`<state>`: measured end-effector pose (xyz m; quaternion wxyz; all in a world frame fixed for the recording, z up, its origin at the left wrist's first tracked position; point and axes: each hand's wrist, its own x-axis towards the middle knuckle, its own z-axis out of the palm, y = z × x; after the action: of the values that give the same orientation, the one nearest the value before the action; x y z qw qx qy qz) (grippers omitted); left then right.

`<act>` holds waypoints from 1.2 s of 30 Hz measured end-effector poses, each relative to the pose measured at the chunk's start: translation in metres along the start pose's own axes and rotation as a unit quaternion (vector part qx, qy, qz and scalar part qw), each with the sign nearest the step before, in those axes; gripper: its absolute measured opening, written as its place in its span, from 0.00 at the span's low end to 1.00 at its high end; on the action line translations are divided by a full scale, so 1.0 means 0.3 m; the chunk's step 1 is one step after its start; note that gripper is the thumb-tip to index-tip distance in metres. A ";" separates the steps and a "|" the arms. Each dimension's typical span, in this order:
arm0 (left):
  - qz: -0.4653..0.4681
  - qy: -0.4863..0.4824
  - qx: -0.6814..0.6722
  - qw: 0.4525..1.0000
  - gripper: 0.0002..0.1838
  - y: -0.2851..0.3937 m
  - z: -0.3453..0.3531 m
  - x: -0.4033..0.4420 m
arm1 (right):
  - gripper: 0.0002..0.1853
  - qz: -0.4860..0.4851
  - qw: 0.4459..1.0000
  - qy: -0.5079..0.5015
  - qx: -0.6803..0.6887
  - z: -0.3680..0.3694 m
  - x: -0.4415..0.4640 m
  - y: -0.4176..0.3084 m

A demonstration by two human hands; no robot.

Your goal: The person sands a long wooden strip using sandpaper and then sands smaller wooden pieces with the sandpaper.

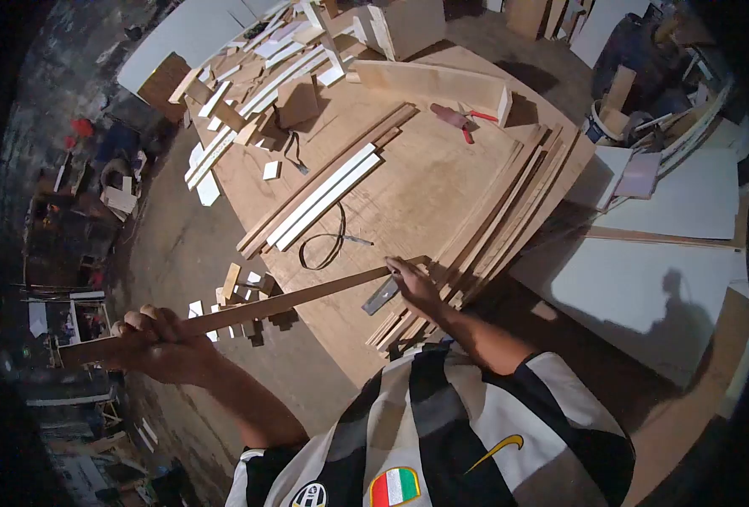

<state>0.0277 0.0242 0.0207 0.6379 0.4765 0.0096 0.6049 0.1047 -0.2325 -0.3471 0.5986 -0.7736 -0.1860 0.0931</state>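
Observation:
A long, thin wooden strip [281, 303] slants across the front of the work table, its left part out past the table edge. My left hand [161, 342] is wrapped round the strip near its left end. Near the other end, my right hand [414, 283] pinches it above the table. Just left of my right hand, a grey metal tool [381, 295] lies on the table. Beneath and beyond that hand, a stack of long wooden strips [497, 215] runs along the right side. A black cord [338, 241] lies looped on the tabletop.
On the plywood table [425, 190] are white strips [324, 196], a red-handled tool [454, 118] and a long board [429, 84]. Wood offcuts [260, 93] crowd its far left. White panels [636, 287] stand at the right, with a bucket [604, 120] behind.

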 end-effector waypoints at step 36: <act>-0.025 -0.037 -0.060 0.997 0.27 0.039 -0.175 0.067 | 0.16 0.045 0.998 -0.008 -0.053 0.133 0.056 -0.105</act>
<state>-0.0067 0.0689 0.0107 0.6800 0.4588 -0.0388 0.5706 0.0999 -0.1835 -0.3260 0.5505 -0.8109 -0.1608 0.1162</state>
